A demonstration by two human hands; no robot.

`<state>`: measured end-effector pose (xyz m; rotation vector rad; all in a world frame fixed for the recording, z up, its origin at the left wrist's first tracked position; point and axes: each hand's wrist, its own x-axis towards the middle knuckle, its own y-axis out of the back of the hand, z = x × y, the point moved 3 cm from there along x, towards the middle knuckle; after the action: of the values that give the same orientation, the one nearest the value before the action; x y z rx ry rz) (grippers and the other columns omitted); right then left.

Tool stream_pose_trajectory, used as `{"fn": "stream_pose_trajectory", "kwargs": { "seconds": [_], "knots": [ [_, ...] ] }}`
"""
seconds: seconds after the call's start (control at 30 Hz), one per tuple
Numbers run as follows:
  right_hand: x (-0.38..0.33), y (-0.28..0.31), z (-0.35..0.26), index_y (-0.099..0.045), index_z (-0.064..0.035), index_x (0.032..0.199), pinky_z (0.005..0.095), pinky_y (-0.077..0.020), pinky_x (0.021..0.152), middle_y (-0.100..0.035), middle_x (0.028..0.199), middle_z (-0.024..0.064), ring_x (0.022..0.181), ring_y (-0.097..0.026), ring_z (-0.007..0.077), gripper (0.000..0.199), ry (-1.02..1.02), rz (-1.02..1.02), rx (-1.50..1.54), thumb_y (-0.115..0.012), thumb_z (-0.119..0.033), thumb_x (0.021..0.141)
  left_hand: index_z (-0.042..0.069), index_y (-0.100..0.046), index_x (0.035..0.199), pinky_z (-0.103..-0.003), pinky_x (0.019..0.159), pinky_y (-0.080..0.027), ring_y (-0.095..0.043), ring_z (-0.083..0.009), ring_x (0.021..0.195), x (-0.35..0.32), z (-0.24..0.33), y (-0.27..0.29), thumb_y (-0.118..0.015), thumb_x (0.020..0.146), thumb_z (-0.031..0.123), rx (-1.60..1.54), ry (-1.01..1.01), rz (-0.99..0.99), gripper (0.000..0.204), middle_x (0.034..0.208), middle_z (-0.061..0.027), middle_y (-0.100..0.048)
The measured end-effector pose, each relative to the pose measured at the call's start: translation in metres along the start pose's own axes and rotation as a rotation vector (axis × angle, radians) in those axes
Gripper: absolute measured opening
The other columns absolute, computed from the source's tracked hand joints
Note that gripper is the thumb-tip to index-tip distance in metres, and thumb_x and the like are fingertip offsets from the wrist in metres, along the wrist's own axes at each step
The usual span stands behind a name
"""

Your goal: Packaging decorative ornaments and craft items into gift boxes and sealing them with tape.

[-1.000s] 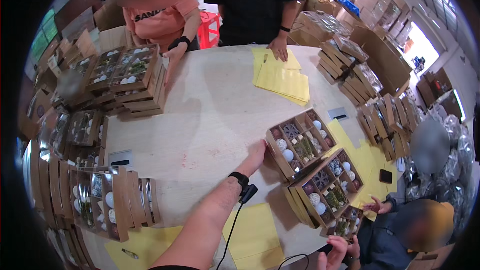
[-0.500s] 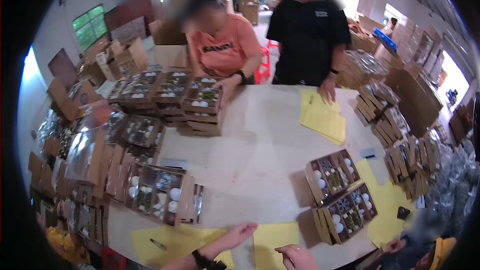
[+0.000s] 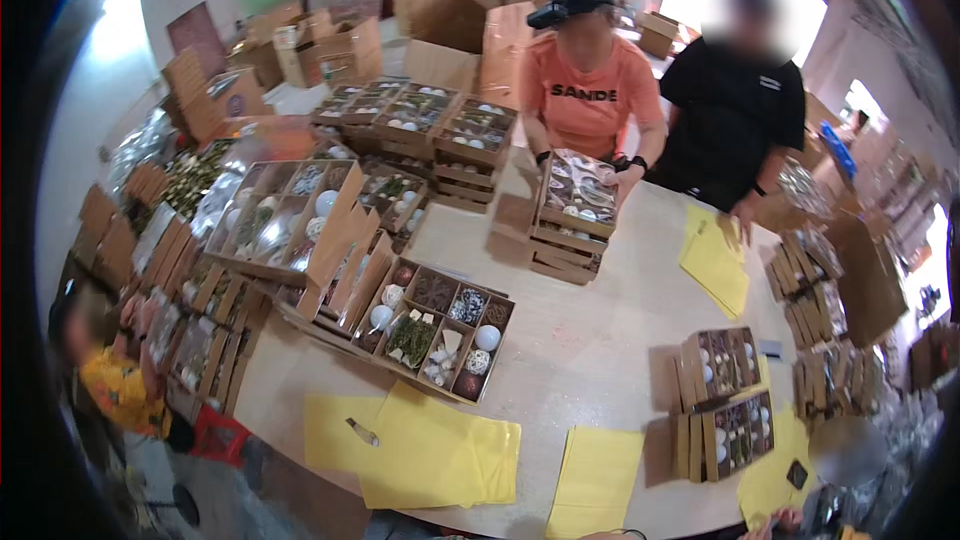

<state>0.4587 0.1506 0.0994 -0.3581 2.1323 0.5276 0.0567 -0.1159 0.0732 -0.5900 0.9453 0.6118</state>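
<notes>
Neither of my hands shows its fingers. At the lower edge only a sliver of skin [image 3: 607,536] with a thin dark band appears; I cannot tell which of my arms it is. Nearest to that edge lie yellow sheets [image 3: 597,480], with more yellow sheets [image 3: 440,450] to their left. A small slim tool [image 3: 362,431], perhaps a cutter, rests on the left sheets. Beyond them a divided cardboard box [image 3: 425,386] holds white balls, moss, dark red balls and other ornaments. Across the table a person in orange [image 3: 585,90] grips a stack of similar boxes [image 3: 566,248].
Ornament boxes [image 3: 240,260] are piled along the left side, with further rows [image 3: 435,125] at the back. Two box stacks [image 3: 690,448] stand on the right. A person in black [image 3: 735,120] touches yellow sheets [image 3: 715,265] at the far right. A red stool [image 3: 218,437] stands lower left.
My view has swung left and both my hands have dropped out of it. The person in orange now has a box stack farther right, apart from the back rows.
</notes>
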Motion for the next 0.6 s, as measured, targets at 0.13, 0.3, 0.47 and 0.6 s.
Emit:
{"fn": "stream_pose_trajectory", "kwargs": {
  "seconds": [0.13,0.3,0.47,0.6],
  "knots": [
    [0.031,-0.092,0.009,-0.073,-0.0096,0.097,0.0407,-0.0513,0.073,-0.070,0.085,0.0165,0.079,-0.067,0.0279,0.044,-0.307,0.091,0.429,-0.059,-0.050,0.088,0.009,-0.054,0.132,-0.041,0.103,-0.039,-0.053,-0.0287,0.118,-0.005,-0.032,0.064,-0.054,0.095,0.047,0.161,-0.036,-0.112,0.053,0.127,-0.0210,-0.056],
    [0.055,-0.157,-0.082,-0.073,-0.0059,0.088,0.0435,-0.0518,0.064,-0.067,0.070,0.0185,0.063,-0.064,0.0279,0.058,-0.536,0.287,1.042,-0.055,-0.061,0.088,0.009,-0.054,0.132,-0.041,0.103,-0.040,-0.053,-0.0287,0.118,-0.025,-0.080,0.167,-0.054,0.095,0.046,0.370,-0.051,-0.223,0.053,0.127,-0.0208,-0.056],
    [0.067,-0.214,-0.145,-0.070,-0.0032,0.103,0.0412,-0.0502,0.072,-0.070,0.086,0.0105,0.078,-0.065,0.0258,0.047,-0.519,0.495,1.353,-0.056,-0.047,0.093,0.009,-0.054,0.132,-0.041,0.102,-0.040,-0.053,-0.0287,0.118,-0.033,-0.108,0.204,-0.054,0.095,0.046,0.470,-0.084,-0.300,0.053,0.128,-0.0207,-0.056],
    [0.059,-0.234,-0.148,-0.067,0.0006,0.112,0.0392,-0.0499,0.077,-0.071,0.097,0.0034,0.085,-0.063,0.0185,0.049,-0.474,0.475,1.457,-0.055,-0.045,0.096,0.009,-0.054,0.132,-0.041,0.102,-0.040,-0.053,-0.0286,0.118,-0.042,-0.115,0.212,-0.053,0.095,0.046,0.487,-0.092,-0.307,0.053,0.128,-0.0205,-0.056]
  ]
}}
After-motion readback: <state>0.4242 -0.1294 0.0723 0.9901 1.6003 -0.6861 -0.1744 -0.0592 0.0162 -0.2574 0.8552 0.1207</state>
